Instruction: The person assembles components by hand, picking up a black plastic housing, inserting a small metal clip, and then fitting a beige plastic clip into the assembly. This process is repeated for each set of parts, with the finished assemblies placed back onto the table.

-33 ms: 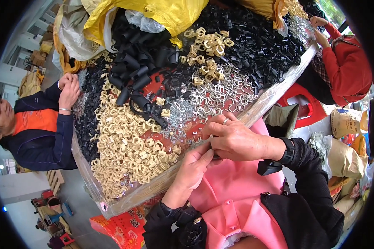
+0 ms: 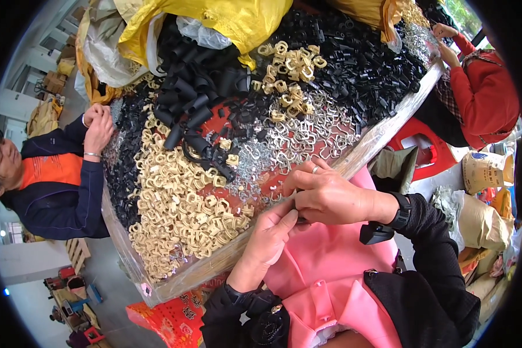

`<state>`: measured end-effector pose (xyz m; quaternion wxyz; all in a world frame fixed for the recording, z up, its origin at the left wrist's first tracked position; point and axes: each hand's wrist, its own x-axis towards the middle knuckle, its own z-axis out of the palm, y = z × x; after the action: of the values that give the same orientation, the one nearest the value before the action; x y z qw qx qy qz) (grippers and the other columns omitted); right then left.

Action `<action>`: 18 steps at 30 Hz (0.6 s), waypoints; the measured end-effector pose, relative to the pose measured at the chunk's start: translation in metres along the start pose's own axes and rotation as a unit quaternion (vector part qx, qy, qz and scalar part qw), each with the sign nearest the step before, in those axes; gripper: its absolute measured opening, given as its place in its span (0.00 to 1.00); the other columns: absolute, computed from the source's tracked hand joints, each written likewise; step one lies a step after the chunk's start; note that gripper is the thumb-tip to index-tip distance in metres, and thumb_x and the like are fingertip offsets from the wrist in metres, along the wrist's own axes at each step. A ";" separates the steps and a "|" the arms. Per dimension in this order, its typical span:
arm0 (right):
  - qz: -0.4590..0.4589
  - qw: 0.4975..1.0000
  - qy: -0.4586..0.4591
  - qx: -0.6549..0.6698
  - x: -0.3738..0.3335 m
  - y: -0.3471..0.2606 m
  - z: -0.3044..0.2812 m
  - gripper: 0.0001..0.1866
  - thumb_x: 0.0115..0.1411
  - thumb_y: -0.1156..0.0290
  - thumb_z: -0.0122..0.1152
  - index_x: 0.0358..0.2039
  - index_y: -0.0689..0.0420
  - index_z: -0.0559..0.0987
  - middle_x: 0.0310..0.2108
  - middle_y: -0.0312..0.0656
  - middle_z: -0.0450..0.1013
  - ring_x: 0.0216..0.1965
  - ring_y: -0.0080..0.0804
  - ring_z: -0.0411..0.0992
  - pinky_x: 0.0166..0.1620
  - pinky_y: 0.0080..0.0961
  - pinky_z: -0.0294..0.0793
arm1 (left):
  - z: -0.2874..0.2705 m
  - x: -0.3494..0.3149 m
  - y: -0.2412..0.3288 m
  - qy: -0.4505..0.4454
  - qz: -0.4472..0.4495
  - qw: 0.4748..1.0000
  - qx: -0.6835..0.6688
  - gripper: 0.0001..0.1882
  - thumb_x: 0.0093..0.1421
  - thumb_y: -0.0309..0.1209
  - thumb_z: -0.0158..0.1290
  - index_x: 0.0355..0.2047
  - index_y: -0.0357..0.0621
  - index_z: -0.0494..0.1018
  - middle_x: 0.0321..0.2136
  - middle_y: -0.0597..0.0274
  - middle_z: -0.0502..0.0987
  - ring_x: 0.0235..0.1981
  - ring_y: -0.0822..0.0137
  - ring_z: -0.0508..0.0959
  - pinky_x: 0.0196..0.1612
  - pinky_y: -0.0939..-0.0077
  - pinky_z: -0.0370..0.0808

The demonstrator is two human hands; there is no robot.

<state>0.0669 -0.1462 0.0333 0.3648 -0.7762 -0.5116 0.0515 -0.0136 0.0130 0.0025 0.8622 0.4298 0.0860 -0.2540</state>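
Observation:
Both hands meet just over the near edge of the table point(image 2: 226, 255). My left hand point(image 2: 268, 235) pinches, thumb up, at a small dark piece that is mostly hidden by the fingers. My right hand point(image 2: 327, 194), with a ring on one finger, curls over that same spot, fingertips pressed together. What the two hold is too covered to name. Close beyond them lie small clear or silvery bits point(image 2: 250, 165) and bent metal clips point(image 2: 307, 136). To the left spreads a heap of cream plastic ring-shaped parts point(image 2: 180, 209).
Black tubes point(image 2: 200, 116) and a pile of small black parts point(image 2: 354, 64) cover the far side. A yellow sack point(image 2: 243, 23) stands behind. One person point(image 2: 52, 174) works at the left, another point(image 2: 484, 98) at the far right by a red stool point(image 2: 426, 145). The table has a raised wrapped rim.

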 end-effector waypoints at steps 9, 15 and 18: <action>0.120 0.959 0.128 -0.222 -0.001 0.071 -0.016 0.10 0.43 0.71 0.57 0.28 0.58 0.71 0.31 0.42 0.66 0.33 0.37 0.65 0.35 0.31 0.64 | -0.021 0.006 0.002 -0.021 0.022 0.992 -0.126 0.15 0.57 0.29 0.45 0.44 0.37 0.63 0.41 0.49 0.69 0.40 0.60 0.73 0.43 0.74 0.71; 0.148 0.945 0.054 -0.288 -0.009 0.117 -0.002 0.11 0.44 0.72 0.56 0.30 0.59 0.69 0.27 0.42 0.67 0.23 0.36 0.66 0.28 0.28 0.67 | -0.016 0.012 0.003 -0.013 0.021 0.992 -0.124 0.15 0.56 0.29 0.46 0.44 0.38 0.63 0.41 0.48 0.69 0.40 0.59 0.72 0.43 0.75 0.71; 0.161 0.964 0.108 -0.180 -0.006 0.111 -0.010 0.09 0.45 0.74 0.56 0.29 0.59 0.69 0.25 0.42 0.67 0.21 0.33 0.67 0.26 0.24 0.67 | -0.017 0.014 0.006 -0.018 0.026 0.989 -0.146 0.14 0.57 0.25 0.44 0.44 0.38 0.63 0.41 0.51 0.70 0.41 0.62 0.72 0.43 0.77 0.71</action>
<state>0.1524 -0.1797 -0.0305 0.2596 -0.9020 -0.3384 -0.0678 0.0024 0.0245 -0.0088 0.9234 0.2970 0.0954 -0.2238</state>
